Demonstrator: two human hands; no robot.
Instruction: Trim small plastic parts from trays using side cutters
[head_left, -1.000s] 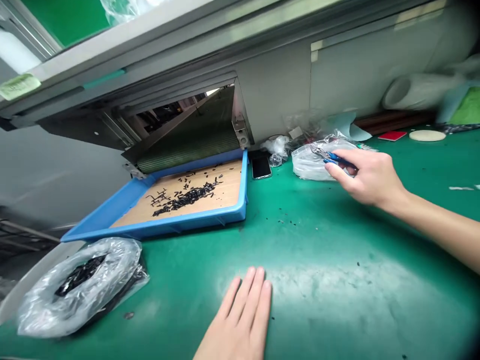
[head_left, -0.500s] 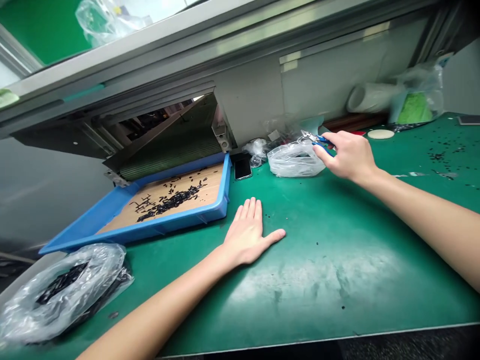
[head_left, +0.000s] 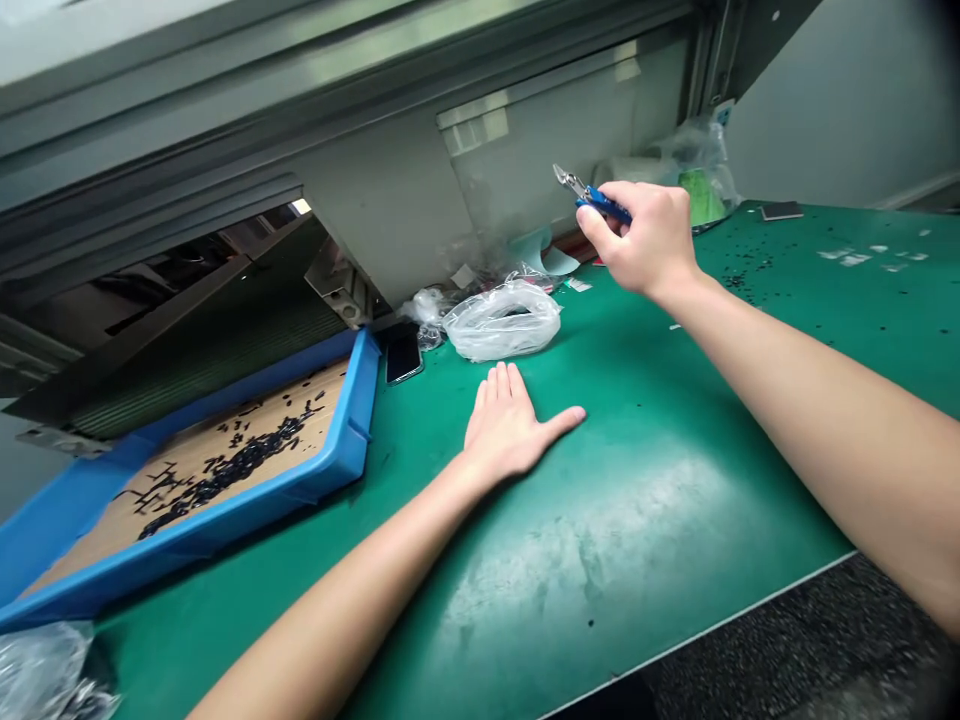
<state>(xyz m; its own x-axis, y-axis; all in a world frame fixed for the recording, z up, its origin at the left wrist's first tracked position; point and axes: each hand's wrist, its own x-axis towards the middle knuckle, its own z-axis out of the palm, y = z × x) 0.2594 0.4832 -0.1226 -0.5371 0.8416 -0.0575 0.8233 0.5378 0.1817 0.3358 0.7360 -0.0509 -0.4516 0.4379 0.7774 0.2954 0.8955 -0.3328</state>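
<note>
My left hand [head_left: 506,425] lies flat, palm down, on the green tabletop [head_left: 645,480], thumb spread out to the right. Just beyond its fingertips sits a clear plastic bag [head_left: 502,322] with a rolled-down opening. My right hand [head_left: 649,235] is raised over the far side of the table, closed around blue-handled nippers [head_left: 604,203]. Their metal jaws point up and to the left, touching nothing. Part of the handles is hidden by my fingers.
At left a blue tray [head_left: 349,440] holds many small black pieces [head_left: 240,465] under a machine chute [head_left: 217,320]. A phone [head_left: 404,358] lies beside the tray. Black specks [head_left: 750,262] are scattered at far right. A plastic bag [head_left: 45,665] is at the lower left corner.
The view has swung to the right. My right hand has lifted the nippers up and away from the clear bag. My left hand stays flat, now nearer the bag.
</note>
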